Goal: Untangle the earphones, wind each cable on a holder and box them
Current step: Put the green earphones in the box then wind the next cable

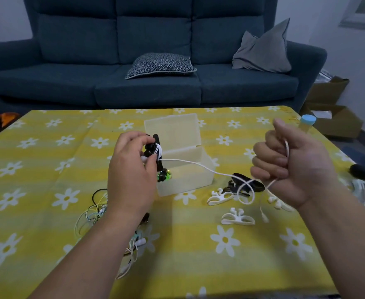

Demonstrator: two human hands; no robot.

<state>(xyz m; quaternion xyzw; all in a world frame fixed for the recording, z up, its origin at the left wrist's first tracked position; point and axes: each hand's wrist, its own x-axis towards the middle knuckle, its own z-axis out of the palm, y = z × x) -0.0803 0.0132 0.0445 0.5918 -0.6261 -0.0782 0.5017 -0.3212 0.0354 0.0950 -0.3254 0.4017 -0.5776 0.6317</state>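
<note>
My left hand (132, 167) grips a black cable holder (155, 152) with a few turns of white cable wound around it, held up just left of the open translucent box (190, 169). A white earphone cable (198, 166) runs from the holder across the box to my right hand (289, 165), which is closed around it; the free end loops and hangs below that fist. A tangle of yellow, green and white earphones (95, 212) lies under my left forearm. A green and black object (164, 175) sits at the box's near left corner.
Three white holders (237, 219) (219, 196) (279, 203) and a black holder (248, 183) lie on the yellow flowered tablecloth (48, 165) right of the box. A blue-capped tube (306, 124) stands at the far right edge. A blue sofa (151, 61) is behind the table.
</note>
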